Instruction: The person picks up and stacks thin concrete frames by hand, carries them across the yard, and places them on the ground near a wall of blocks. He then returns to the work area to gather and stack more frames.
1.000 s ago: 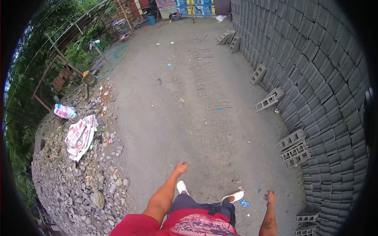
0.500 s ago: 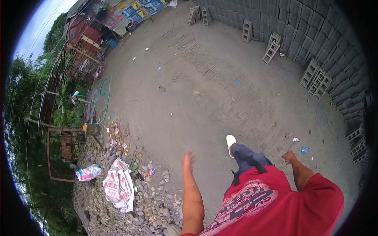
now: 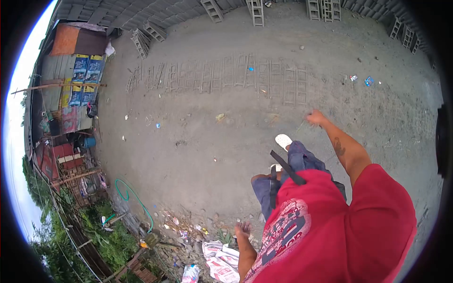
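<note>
Fingers of left hand loose, empty; white sacks just beside them. Right hand half-curled, holds nothing; block imprints beyond its fingers. Step looks like plain walking. Next grab needs stepping closer, bending down.

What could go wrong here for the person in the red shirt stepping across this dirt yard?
1. Tripping: the green hose, loose stones and crumpled sacks lie close by the left hand; a step that way might catch a foot.
2. Slipping: the white shoe looks light, and it may skid on the gritty ground.
</note>
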The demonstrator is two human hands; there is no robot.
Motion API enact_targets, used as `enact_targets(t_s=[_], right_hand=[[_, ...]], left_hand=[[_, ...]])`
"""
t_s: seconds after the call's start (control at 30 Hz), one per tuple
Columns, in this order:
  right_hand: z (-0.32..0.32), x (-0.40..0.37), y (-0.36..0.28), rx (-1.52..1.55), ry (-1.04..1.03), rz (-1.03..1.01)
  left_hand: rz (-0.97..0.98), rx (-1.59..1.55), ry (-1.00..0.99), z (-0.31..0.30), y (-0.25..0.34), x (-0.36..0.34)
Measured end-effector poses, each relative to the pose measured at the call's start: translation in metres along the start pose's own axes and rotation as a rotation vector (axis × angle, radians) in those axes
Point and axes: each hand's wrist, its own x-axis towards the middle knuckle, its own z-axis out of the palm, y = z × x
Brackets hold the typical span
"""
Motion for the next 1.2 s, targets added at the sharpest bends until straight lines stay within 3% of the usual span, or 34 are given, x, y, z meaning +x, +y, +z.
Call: enact_targets(t_s=[0.03, 0.07, 0.17, 0.27, 0.37, 0.43, 0.57, 0.67, 0.8, 0.9, 1.03, 1.2], right_hand=[[0.008, -0.005, -0.001, 0.021, 0.015, 0.042], [0.017, -0.014, 0.003, 0.045, 0.03, 0.085], [0.037, -0.027, 0.054, 0.186, 0.152, 0.222], [0.101, -0.095, 0.086, 0.433, 0.403, 0.285], [0.14, -0.152, 0.085, 0.689, 0.556, 0.387], [0.163, -0.171, 0.07, 0.624, 0.442, 0.474], [0.202, -0.122, 0.102, 0.64, 0.571, 0.416], [0.219, -0.058, 0.09, 0.498, 0.588, 0.452], [0.219, 0.054, 0.076, 0.213, 0.501, 0.395], [0.216, 0.168, 0.099, 0.069, 0.505, 0.381], [0.193, 0.338, 0.147, 0.006, 0.648, 0.296], [0.159, 0.495, 0.175, -0.139, 0.724, 0.48]], left_hand=[[0.12, 0.041, -0.313, -0.011, 0.026, 0.011], [0.125, 0.033, -0.393, -0.02, 0.052, 0.025], [0.034, 0.123, -0.179, 0.021, 0.148, 0.052], [0.099, 0.461, -0.132, 0.094, 0.27, 0.078], [0.25, 0.803, -0.19, 0.183, 0.38, 0.102], [0.402, 0.86, -0.228, 0.256, 0.439, 0.091], [0.55, 1.043, -0.41, 0.398, 0.509, 0.059], [0.583, 1.193, -0.414, 0.49, 0.521, 0.056], [0.536, 1.367, -0.386, 0.614, 0.478, 0.081], [0.466, 1.53, -0.538, 0.687, 0.424, 0.127], [0.179, 1.527, -0.645, 0.718, 0.353, 0.198], [-0.267, 1.623, -0.585, 0.66, 0.333, 0.334]])
